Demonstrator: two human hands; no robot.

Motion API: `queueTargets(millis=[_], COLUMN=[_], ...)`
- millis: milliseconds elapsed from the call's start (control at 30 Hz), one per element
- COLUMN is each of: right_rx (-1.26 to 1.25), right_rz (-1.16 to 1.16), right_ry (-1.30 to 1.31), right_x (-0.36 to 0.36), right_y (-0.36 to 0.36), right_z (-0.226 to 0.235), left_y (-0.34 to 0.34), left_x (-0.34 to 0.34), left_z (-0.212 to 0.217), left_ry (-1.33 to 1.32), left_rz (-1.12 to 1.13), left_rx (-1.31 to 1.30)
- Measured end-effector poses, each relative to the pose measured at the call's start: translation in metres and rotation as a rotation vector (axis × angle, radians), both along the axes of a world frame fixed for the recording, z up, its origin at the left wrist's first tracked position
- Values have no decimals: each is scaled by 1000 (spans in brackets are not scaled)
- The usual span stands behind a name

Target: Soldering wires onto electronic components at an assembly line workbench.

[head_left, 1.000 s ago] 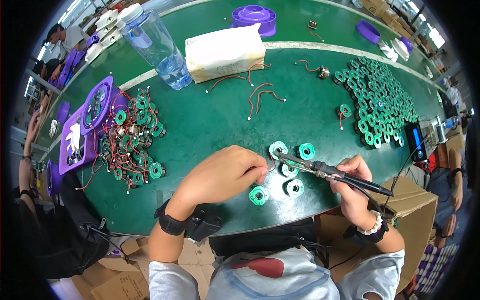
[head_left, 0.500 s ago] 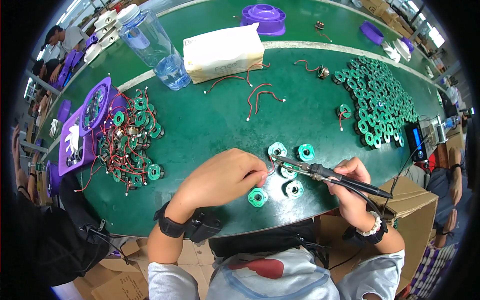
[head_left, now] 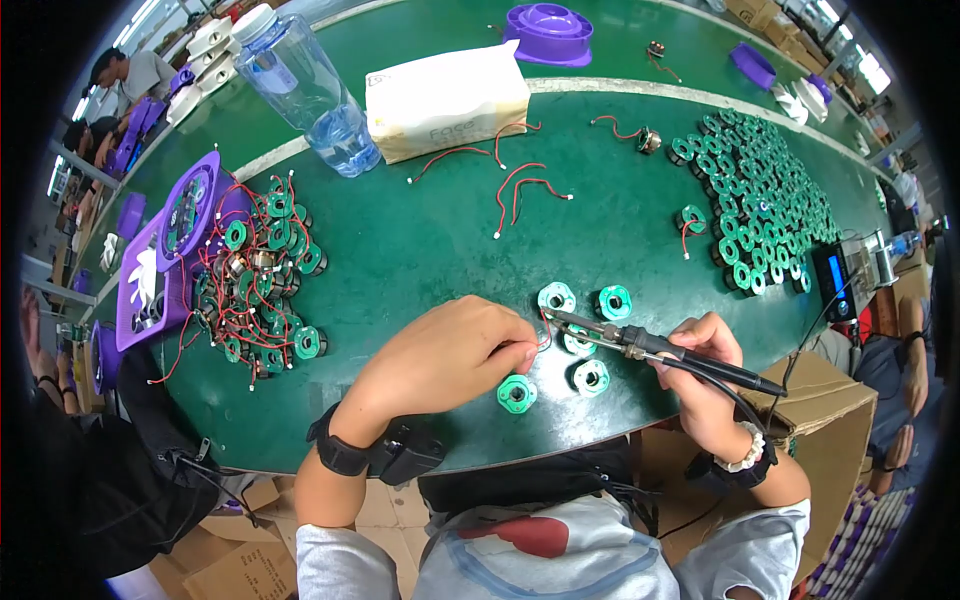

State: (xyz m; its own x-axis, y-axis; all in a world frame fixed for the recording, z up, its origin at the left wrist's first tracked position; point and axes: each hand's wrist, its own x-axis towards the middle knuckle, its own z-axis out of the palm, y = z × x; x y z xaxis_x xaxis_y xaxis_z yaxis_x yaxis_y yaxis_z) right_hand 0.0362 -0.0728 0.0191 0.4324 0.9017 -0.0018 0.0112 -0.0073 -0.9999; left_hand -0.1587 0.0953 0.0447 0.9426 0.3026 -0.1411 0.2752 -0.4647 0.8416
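Observation:
With fingers pinched, my left hand (head_left: 462,348) holds a thin red wire (head_left: 545,332) beside a small round green circuit board (head_left: 556,299). My right hand (head_left: 703,375) grips a black-handled soldering iron (head_left: 690,362), whose tip points left and reaches the lower edge of that board. Close by lie more round boards: one at the upper right (head_left: 614,303), one partly hidden under the iron (head_left: 578,341), one lower (head_left: 590,378), and one just below my left fingertips (head_left: 517,394). Whether tip and wire touch cannot be made out.
Wired coils with green boards (head_left: 262,280) are heaped at the left by a purple basket (head_left: 150,290). A large group of boards (head_left: 765,200) covers the right, near a soldering station (head_left: 835,280). A water bottle (head_left: 310,90), tissue pack (head_left: 447,105) and loose red wires (head_left: 500,205) lie farther back.
Both hands keep nearly the same pose, the soldering iron still at the board's edge. The view has shifted very slightly.

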Motion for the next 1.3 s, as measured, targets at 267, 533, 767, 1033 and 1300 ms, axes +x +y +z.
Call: queueTargets(millis=[267,533,767,1033,1300], right_rx=[39,23,7,0,-1], right_rz=[-28,-3,-4,1,1], right_ry=[29,51,40,39,58], right_x=[2,2,-2,-2,-3], right_y=[0,0,0,-1,1], right_z=[1,-1,-4,-6,-6], left_y=[1,3,2,-1,-1], left_x=[-4,-7,-6,-5,-4], left_z=[3,2,0,0,0], left_ry=[-8,102,131,72,74], left_rz=[70,40,57,90,86], left_rx=[-8,83,81,74,70])
